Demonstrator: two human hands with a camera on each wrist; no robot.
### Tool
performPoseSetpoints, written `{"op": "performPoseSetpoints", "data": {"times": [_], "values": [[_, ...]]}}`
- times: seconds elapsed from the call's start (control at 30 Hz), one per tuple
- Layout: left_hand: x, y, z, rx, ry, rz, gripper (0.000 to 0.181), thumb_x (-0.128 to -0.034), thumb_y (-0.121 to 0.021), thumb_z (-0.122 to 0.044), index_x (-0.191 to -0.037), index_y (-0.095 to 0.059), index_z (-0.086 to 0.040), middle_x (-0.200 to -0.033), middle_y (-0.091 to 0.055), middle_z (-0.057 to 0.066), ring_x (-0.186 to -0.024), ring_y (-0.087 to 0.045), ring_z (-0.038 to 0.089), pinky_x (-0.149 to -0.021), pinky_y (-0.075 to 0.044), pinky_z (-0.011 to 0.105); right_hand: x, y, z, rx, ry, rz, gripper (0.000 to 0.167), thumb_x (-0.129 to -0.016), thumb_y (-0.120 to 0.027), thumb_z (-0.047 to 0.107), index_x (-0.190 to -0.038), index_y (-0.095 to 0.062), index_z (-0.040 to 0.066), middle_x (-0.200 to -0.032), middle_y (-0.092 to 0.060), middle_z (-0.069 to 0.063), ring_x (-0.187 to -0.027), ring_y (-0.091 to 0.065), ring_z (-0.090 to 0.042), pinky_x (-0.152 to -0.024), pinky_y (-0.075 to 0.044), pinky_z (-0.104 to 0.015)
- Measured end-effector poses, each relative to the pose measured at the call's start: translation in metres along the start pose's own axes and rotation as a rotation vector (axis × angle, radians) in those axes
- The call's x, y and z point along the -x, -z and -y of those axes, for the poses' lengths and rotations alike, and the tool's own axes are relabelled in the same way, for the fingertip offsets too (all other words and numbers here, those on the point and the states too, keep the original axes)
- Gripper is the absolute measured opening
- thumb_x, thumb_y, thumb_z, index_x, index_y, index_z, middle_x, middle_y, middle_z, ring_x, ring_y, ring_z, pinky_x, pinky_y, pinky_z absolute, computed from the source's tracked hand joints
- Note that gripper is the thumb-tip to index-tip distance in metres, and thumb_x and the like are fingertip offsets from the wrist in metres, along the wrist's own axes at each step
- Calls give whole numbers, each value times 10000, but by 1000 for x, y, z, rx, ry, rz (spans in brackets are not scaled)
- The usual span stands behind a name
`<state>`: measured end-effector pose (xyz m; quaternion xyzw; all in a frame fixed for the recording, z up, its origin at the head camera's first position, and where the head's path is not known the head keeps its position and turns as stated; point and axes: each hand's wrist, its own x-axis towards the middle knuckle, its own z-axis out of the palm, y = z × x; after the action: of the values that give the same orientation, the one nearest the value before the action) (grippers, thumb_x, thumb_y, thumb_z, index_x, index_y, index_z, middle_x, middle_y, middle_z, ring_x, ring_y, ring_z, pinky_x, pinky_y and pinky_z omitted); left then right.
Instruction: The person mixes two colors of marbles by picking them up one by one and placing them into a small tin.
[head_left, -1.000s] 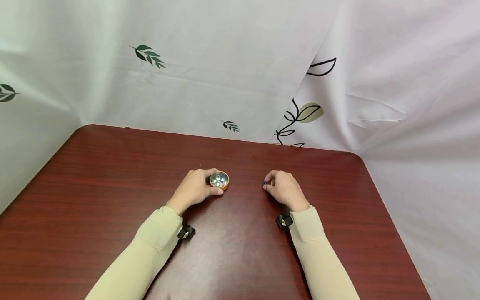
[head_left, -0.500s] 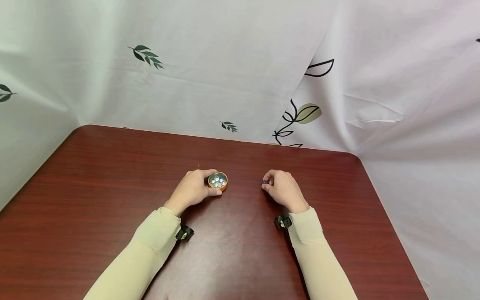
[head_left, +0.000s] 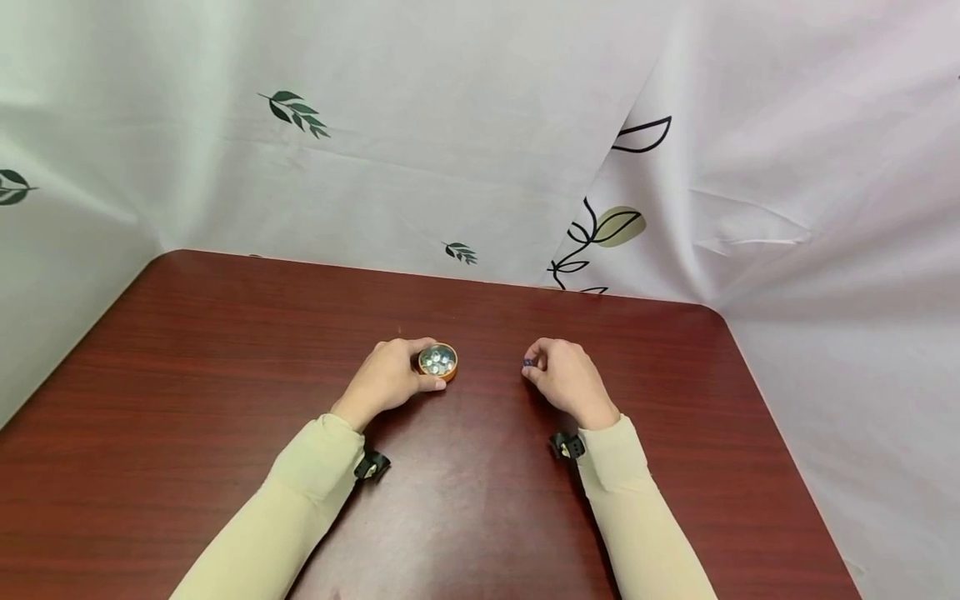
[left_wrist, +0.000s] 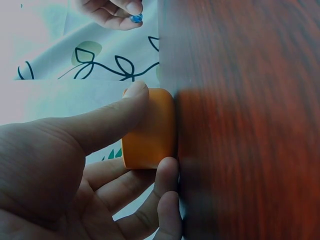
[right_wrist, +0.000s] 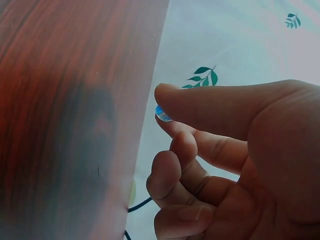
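A round orange container [head_left: 438, 361] with a shiny top, several bright round spots showing in it, stands on the table left of centre. My left hand [head_left: 389, 372] grips it from the left, thumb on the near side and fingers on the far side. In the left wrist view the thumb presses the smooth orange wall [left_wrist: 150, 135]. Farther right, my right hand [head_left: 568, 377] pinches a small blue glassy bead [right_wrist: 162, 114] between thumb and index finger, raised above the table. Its other fingers curl loosely. The fingertips hide much of the bead [head_left: 528, 362].
The dark red wood-grain table [head_left: 465, 500] has rounded far corners. White cloth [head_left: 450, 150] with leaf prints hangs behind and at both sides. Black camera mounts sit at the left wrist [head_left: 372, 465] and the right wrist [head_left: 566, 446].
The blue bead shows a slightly different side between the right fingertips, and that hand has shifted a touch left. My left hand and the orange container stay in place.
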<state>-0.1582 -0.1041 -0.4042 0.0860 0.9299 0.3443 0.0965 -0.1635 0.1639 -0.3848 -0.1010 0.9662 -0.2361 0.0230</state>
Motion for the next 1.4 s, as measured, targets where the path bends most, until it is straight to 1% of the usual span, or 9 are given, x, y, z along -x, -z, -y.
{"op": "performPoseSetpoints", "data": {"times": [0.23, 0.33, 0.57, 0.7, 0.93, 1.2, 1.4], "values": [[0, -1, -1, 7, -6, -6, 655, -826, -850, -297, -1414, -601, -150, -1195, -697, 111, -1200, -572, 363, -961, -475, 486, 2, 2, 2, 3, 8, -6, 60, -879, -766, 143, -897, -709, 137, -740, -568, 24, -645, -524, -146, -619, -435, -317], [0, -1, -1, 7, -9, -8, 648, -825, -850, -293, -1409, -605, -151, -1189, -699, 107, -1191, -579, 359, -959, -477, 482, 1, 4, 2, 1, 16, -15, 64, -879, -766, 139, -900, -707, 134, -741, -566, 23, -644, -521, -146, -618, -434, -319], [0, 1, -1, 2, -10, -7, 659, -825, -849, -294, -1415, -599, -139, -1187, -698, 121, -1213, -548, 400, -966, -470, 495, 1, 6, 4, -8, 35, -27, 65, -881, -763, 128, -898, -700, 129, -732, -561, 20, -636, -520, -152, -617, -434, -324], [-1, 1, -1, 1, -14, -6, 671, -827, -848, -291, -1423, -590, -122, -1197, -695, 133, -1213, -552, 402, -969, -470, 498, 1, 7, 6, -8, 42, -32, 64, -878, -762, 127, -897, -701, 130, -733, -561, 22, -640, -519, -152, -616, -431, -322], [-1, 1, -1, -9, -15, -4, 660, -835, -841, -294, -1422, -591, -127, -1187, -698, 132, -1248, -489, 462, -979, -448, 536, 0, 9, 10, -6, 52, -47, 60, -877, -756, 125, -895, -699, 133, -736, -568, 25, -644, -521, -153, -616, -432, -321], [-1, 2, -2, 2, -14, -4, 671, -832, -845, -285, -1428, -585, -120, -1201, -693, 135, -1247, -501, 443, -987, -450, 525, -2, 7, 18, -10, 57, -39, 58, -873, -755, 121, -907, -708, 125, -731, -570, 28, -648, -525, -149, -617, -433, -317], [-1, 1, -3, -1, 4, 2, 676, -829, -846, -304, -1431, -584, -140, -1212, -688, 138, -1279, -467, 456, -998, -438, 541, -3, 4, 27, -10, 62, -30, 57, -877, -755, 124, -910, -709, 129, -729, -567, 31, -657, -528, -149, -620, -437, -316]]}}
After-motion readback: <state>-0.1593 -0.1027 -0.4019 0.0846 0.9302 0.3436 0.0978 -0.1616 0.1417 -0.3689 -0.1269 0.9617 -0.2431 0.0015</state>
